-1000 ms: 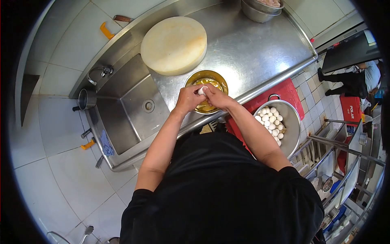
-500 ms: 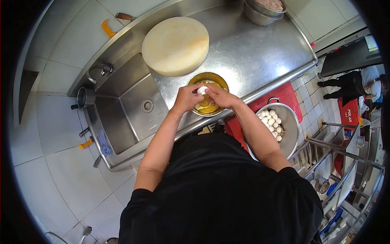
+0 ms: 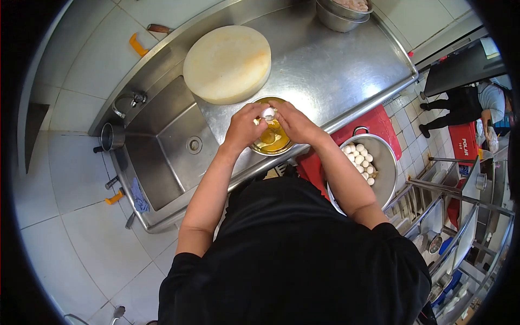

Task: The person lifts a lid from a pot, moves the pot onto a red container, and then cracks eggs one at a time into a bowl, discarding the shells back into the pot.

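Note:
My left hand (image 3: 245, 128) and my right hand (image 3: 294, 124) are close together over a metal bowl (image 3: 266, 154). Between them is a cracked white eggshell (image 3: 268, 114), its hollow inside partly showing. Fingers of both hands are closed on the shell; the fingertips are partly hidden. Below, raw egg (image 3: 273, 138) with yellow yolks lies in the bowl. To the right of my right forearm, a large steel pot (image 3: 385, 181) holds several whole white eggs (image 3: 359, 157).
A thick round cutting board (image 3: 227, 62) sits on the steel counter (image 3: 330, 70) behind the bowl. A sink (image 3: 168, 146) with a faucet (image 3: 130, 103) is at left. Stacked bowls (image 3: 341, 19) stand at the far end. Another person (image 3: 471, 105) stands at right near a metal rack (image 3: 455, 200).
The eggshell has come apart between my hands, and its hollow inside now shows. My hands have spread slightly. The view has shifted a little, and the person at right has moved.

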Available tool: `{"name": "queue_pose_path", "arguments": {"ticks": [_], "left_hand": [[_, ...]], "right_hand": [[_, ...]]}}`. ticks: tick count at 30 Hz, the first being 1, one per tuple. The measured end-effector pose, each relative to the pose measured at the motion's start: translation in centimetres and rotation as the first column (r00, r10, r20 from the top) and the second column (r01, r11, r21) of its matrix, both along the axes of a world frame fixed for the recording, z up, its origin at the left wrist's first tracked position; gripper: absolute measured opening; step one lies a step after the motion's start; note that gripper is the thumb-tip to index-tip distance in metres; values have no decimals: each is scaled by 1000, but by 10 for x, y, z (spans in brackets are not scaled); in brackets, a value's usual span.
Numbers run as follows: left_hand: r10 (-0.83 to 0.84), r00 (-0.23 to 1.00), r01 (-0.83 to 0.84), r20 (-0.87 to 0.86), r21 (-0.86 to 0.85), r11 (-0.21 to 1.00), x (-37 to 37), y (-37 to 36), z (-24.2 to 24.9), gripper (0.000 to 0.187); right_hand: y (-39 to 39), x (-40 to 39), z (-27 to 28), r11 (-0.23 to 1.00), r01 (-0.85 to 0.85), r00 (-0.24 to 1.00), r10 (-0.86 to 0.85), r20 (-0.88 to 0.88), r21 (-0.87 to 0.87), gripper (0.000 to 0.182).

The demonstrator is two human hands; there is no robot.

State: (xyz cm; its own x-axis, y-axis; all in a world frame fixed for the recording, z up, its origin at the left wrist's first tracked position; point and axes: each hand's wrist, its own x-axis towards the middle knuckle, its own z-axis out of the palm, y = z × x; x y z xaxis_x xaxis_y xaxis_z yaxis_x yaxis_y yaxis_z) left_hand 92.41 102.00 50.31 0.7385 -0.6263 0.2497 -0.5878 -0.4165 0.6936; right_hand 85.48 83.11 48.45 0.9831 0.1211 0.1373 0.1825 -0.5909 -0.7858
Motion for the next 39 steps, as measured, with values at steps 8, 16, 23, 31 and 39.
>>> {"name": "queue_pose_path", "arguments": {"ticks": [8,16,23,31,39], "left_hand": [[65,711,-279,-700,-196,940,3,2,-25,40],[155,765,-320,-625,-160,934,-18,-6,-33,37],[241,783,-346,-573,-80,935,-19,-7,-41,39],[152,715,-315,-683,-120,941,-14,-4,-49,34],[58,689,-261,-722,-172,950,-7,5,-27,33]], "right_hand": [[9,-10,-9,930,267,951,-213,-223,253,23],[18,-9,0,947,310,948,-302,-98,80,23],[21,-6,1,969,247,969,-247,-28,-3,20],[9,-5,10,992,100,987,-109,-115,-81,20],[-10,-3,-7,970,175,979,-153,-131,171,16]]}}
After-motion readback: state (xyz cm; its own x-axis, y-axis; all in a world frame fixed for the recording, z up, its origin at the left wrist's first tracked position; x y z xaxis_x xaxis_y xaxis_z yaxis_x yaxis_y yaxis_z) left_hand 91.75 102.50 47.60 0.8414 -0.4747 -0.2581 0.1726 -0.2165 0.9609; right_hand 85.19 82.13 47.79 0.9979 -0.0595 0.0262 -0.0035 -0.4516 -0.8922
